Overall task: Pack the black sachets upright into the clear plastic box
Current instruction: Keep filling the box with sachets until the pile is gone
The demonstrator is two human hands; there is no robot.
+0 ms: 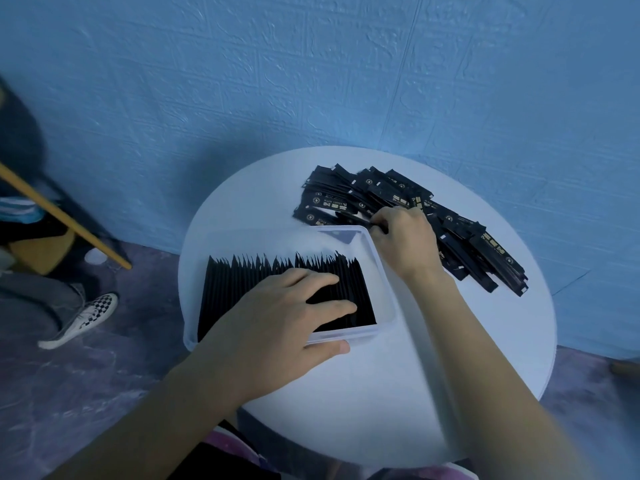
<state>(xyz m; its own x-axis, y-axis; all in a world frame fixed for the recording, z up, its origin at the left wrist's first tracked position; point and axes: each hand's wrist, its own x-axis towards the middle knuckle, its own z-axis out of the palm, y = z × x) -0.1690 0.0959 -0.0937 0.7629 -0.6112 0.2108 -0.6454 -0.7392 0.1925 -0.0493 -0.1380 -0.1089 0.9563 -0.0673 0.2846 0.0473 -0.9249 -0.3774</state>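
Clear plastic box (382,271) is set on the round white bench (381,393), left of centre. Head view: the box is packed most of its length with black sachets (242,282) standing on edge in a tight row; a bare gap is left at its far right end. The left hand (277,313) is laid flat and spread over the packed row, fingers pressed on the sachet tops, thumb against the near wall outside the box. Beyond the box, a loose pile of sachets (467,244) is fanned flat across the far right of the bench. The right hand (405,240) is closed at the pile's near edge, fingertips pinched on one sachet (349,218) just beside the box's far corner.
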